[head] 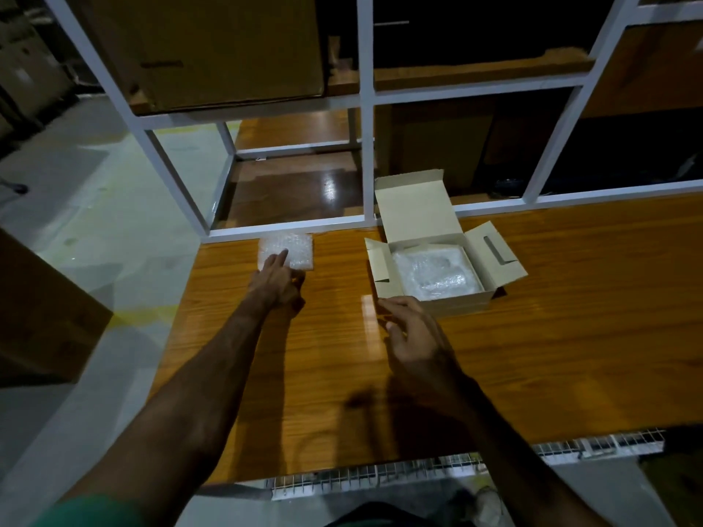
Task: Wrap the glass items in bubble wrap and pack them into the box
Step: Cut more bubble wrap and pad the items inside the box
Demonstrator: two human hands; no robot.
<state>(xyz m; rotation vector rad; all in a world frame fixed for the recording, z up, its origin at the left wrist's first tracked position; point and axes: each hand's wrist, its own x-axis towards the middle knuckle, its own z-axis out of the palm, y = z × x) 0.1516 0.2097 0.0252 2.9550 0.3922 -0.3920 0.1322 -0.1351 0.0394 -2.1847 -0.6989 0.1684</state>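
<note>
From the head view, our left hand point(279, 281) rests its extended forefinger on the square bubble-wrap sheet point(286, 251) lying flat at the wooden table's point(551, 336) far edge. Our right hand point(412, 330), fingers loosely apart, hovers just beside the open cardboard box point(437, 256), which holds a bubble-wrapped bundle point(433, 273).

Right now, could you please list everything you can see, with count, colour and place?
bubble wrap sheet: one, clear white, flat at the table's far left edge.
box: one, pale cardboard, flaps open, on the table right of the sheet.
wrapped item: one, in bubble wrap, inside the box.
table: one, orange-brown wood.
shelf frame: one, white, behind the table.
brown cartons: several, on the shelves.
left hand: forefinger out, touching the sheet.
right hand: fingers relaxed, above the table near the box.
</note>
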